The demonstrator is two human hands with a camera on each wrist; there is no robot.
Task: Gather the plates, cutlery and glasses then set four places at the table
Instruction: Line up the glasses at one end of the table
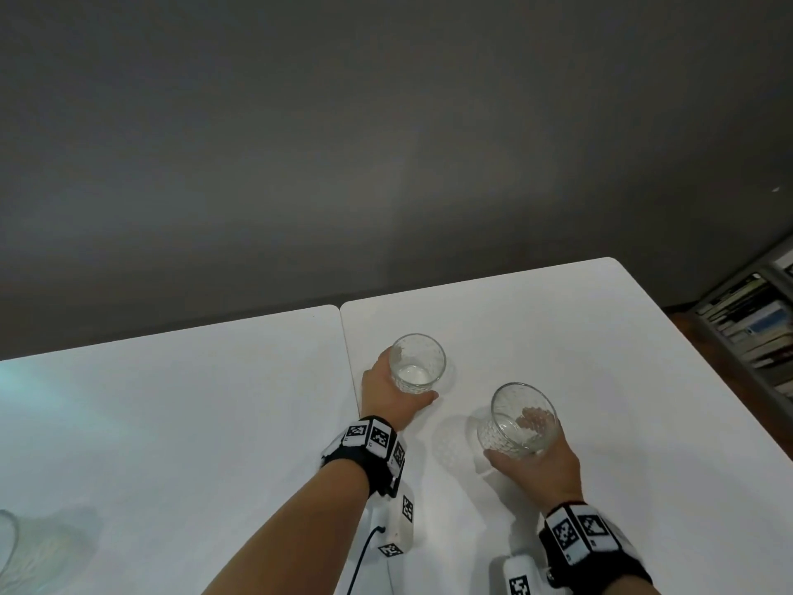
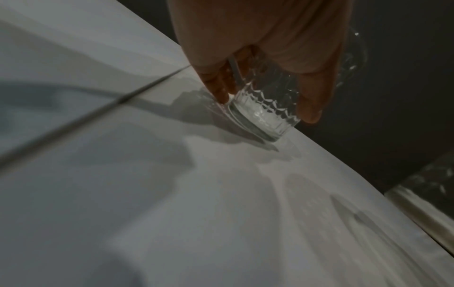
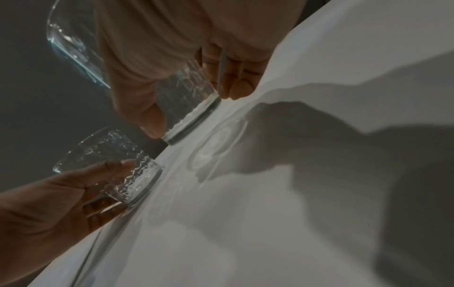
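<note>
On the white table [image 1: 558,337] a clear textured glass [image 1: 422,358] stands upright, and my left hand [image 1: 407,380] grips it from the left with thumb and fingers round its lower wall. The left wrist view shows that glass [image 2: 260,118] with its base on the table. My right hand [image 1: 515,440] holds a second, matching glass [image 1: 521,405], tilted. In the right wrist view its base [image 3: 191,120] hangs just above the tabletop, over its own ring of light. A third glass [image 1: 6,543] shows partly at the left edge.
A narrow seam [image 1: 349,367] divides two white tables pushed together. A dark grey wall lies behind the tables' far edge. At the far right, past the table's corner, a bookshelf [image 1: 755,332] stands with books on it.
</note>
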